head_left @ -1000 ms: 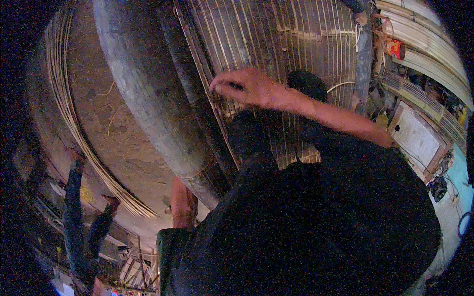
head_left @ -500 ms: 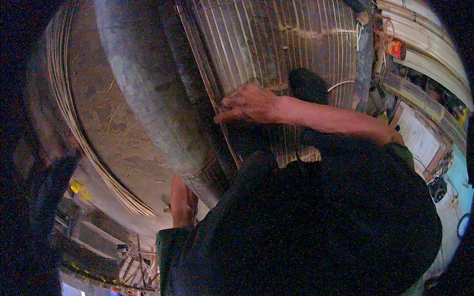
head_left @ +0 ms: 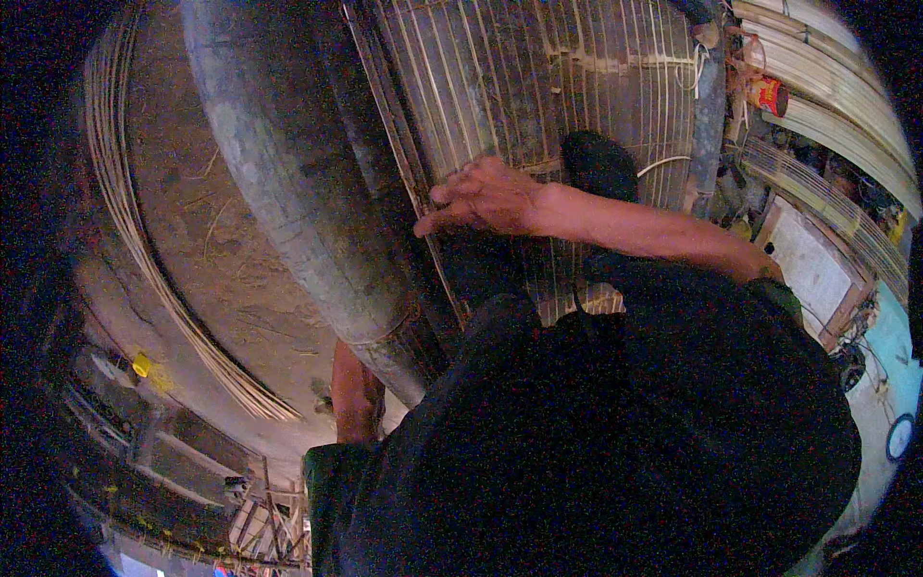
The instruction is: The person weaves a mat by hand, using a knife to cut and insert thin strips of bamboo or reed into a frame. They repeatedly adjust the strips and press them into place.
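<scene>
My right hand (head_left: 487, 197) lies over a row of thin pale strips (head_left: 447, 82) stretched lengthwise side by side. Its fingers bend and close at the long dark slat (head_left: 389, 115) along the strips' left edge; what is between them is too small to make out. A thick, grey, round pole (head_left: 279, 173) runs beside that slat. Low on the pole's left side my left forearm (head_left: 356, 392) shows, while its hand is hidden behind the pole, fingers included. A dark rounded shape (head_left: 598, 163) rests on the strips beyond my right forearm.
A bundle of long thin canes (head_left: 144, 240) curves over the dirt floor (head_left: 231, 269) at left. Pale long poles (head_left: 817, 77) are stacked at upper right, near a red tin (head_left: 767, 96). A framed white board (head_left: 812, 260) stands at right. Something small and yellow (head_left: 142, 363) sits at lower left.
The dark blurred shape at the far left, with a skin-coloured patch beside the canes, has moved out of that spot, baring the floor there. My right hand has barely shifted; my left arm looks the same.
</scene>
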{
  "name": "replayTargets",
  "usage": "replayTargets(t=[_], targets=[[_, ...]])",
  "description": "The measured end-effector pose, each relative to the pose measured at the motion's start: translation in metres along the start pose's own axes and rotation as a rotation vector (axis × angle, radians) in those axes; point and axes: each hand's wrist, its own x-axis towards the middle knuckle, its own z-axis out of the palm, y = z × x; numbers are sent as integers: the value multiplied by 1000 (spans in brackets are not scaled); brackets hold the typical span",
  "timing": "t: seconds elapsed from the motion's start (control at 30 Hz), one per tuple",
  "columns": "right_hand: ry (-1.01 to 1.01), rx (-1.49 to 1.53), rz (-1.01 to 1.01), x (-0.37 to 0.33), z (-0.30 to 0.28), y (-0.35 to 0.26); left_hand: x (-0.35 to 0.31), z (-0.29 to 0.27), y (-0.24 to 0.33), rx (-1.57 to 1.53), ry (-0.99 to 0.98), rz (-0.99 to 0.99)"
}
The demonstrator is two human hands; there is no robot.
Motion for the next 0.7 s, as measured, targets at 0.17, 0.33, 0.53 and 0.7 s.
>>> replayTargets(t=[0.17,0.33,0.53,0.7], targets=[[55,41,-21,3,-1,1,0,0,1,-1,3,-3],[-18,98,-11,-1,2,0,5,2,-1,-5,-2,0],[-28,-54,-108,-2,27,-16,0,1,1,-9,8,-11],[-213,-22,39,8,51,-24,9,-2,0,-5,-7,-1]])
